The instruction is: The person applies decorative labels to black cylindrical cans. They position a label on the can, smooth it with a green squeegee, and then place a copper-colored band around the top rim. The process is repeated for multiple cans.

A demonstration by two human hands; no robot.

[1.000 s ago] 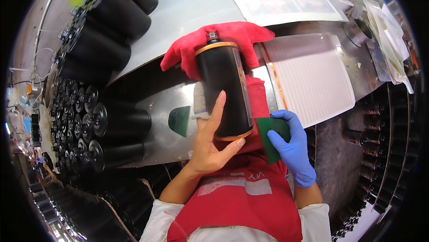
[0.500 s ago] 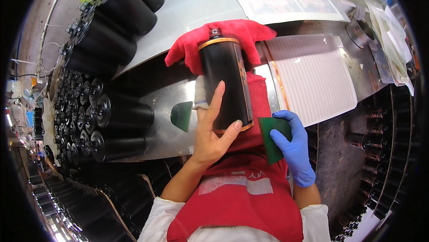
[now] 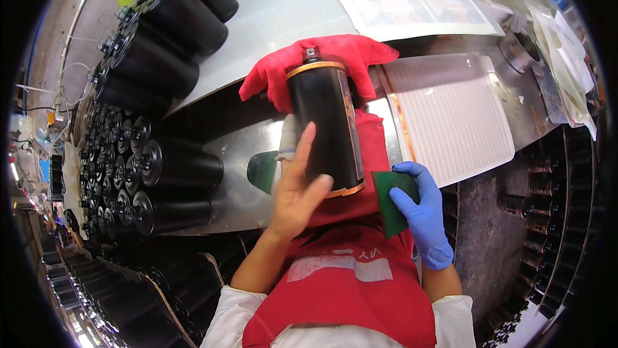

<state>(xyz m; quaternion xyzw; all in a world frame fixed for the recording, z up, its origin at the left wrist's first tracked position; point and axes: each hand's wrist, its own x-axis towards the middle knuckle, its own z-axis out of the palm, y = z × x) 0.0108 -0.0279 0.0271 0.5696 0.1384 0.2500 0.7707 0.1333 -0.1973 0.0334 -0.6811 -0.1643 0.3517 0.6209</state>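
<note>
Left grip (image 3: 294, 199) shifted leftward, spread beside matte-black, gold-banded bottle (image 3: 327, 129); right grip (image 3: 425, 214) pinching green flat piece (image 3: 387, 206).

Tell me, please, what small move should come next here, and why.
Probably the left hand should turn the black bottle a little to bring its patterned panel upward: the panel lies along the bottle's right side, while the right hand holds a flat green scraper nearby.

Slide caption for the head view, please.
Left hand at a black bottle, blue-gloved right hand holding a green sheet.
</note>
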